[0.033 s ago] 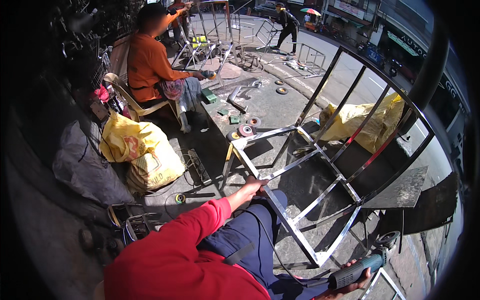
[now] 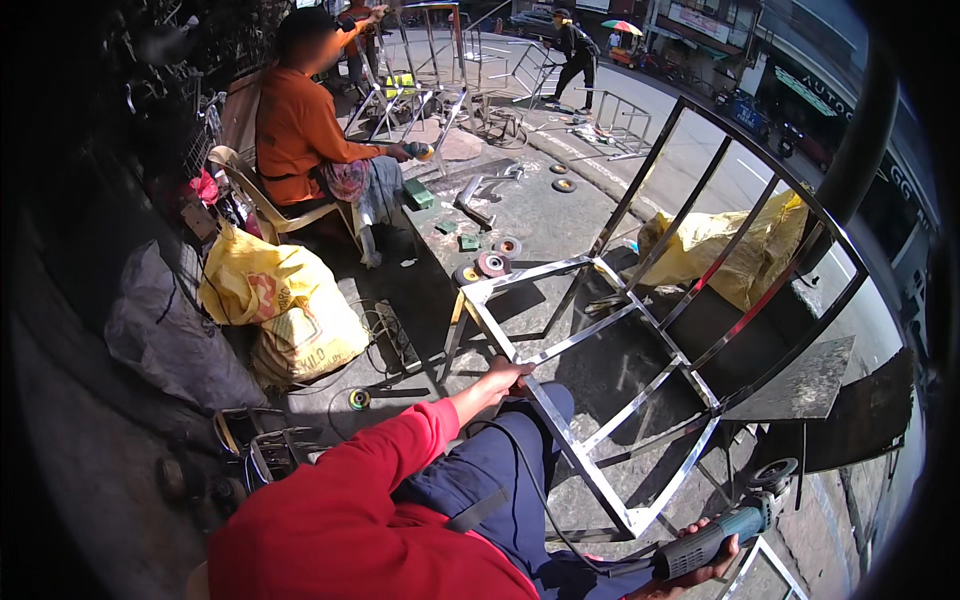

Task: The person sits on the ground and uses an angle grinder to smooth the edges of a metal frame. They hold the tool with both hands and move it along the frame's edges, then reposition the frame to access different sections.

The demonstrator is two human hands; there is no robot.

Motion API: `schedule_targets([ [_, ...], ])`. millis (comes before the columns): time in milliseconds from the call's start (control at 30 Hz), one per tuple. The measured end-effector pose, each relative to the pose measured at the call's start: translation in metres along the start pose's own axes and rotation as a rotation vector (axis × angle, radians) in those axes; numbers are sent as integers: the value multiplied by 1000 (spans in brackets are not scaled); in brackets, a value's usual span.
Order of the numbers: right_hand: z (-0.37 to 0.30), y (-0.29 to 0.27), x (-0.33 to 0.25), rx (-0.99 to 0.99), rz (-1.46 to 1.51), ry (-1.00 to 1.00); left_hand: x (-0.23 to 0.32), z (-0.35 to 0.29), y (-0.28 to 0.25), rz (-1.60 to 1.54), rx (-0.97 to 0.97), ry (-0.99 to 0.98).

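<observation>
A bare metal chair frame [image 2: 577, 449] with a tall barred back stands tilted in front of me. My left hand [image 2: 504, 379] is closed around its near rail, beside my knee. Low on the right, my right hand [image 2: 708, 566] grips a teal and black angle grinder [image 2: 718, 542] from below. The grinder's disc [image 2: 773, 473] points up and away, to the right of the frame and apart from it. A black cord runs from the grinder's rear across my legs.
Abrasive discs [image 2: 492, 263] and metal clamps [image 2: 475, 207] lie on the worktop beyond. At left are stuffed sacks [image 2: 300, 330] and a seated person in orange [image 2: 300, 125] holding another grinder. Dark sheet metal [image 2: 800, 380] and a yellow sack [image 2: 755, 245] sit at right.
</observation>
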State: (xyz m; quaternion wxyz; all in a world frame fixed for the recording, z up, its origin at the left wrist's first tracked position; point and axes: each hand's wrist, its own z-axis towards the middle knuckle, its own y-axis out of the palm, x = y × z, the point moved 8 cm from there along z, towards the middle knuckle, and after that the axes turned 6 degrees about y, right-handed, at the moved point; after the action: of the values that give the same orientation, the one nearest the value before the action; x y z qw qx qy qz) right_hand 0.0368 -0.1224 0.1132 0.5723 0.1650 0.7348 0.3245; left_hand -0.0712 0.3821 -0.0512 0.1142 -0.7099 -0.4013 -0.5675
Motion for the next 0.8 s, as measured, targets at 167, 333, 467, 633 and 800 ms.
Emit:
schedule_targets([
  [167, -1, 72, 35, -79, 53, 118, 4, -22, -22, 239, -115, -183],
  [333, -2, 134, 75, -19, -33, 239, 50, -57, -17, 765, -187, -68],
  [467, -3, 191, 112, -76, -170, 251, 71, -125, 57, 228, -459, 127],
  [633, 1, 250, 156, -247, -316, 233, 80, -207, 111, -283, -762, -125],
  [800, 1, 299, 185, -446, -594, 72, 104, -205, 81, -193, -631, -133],
])
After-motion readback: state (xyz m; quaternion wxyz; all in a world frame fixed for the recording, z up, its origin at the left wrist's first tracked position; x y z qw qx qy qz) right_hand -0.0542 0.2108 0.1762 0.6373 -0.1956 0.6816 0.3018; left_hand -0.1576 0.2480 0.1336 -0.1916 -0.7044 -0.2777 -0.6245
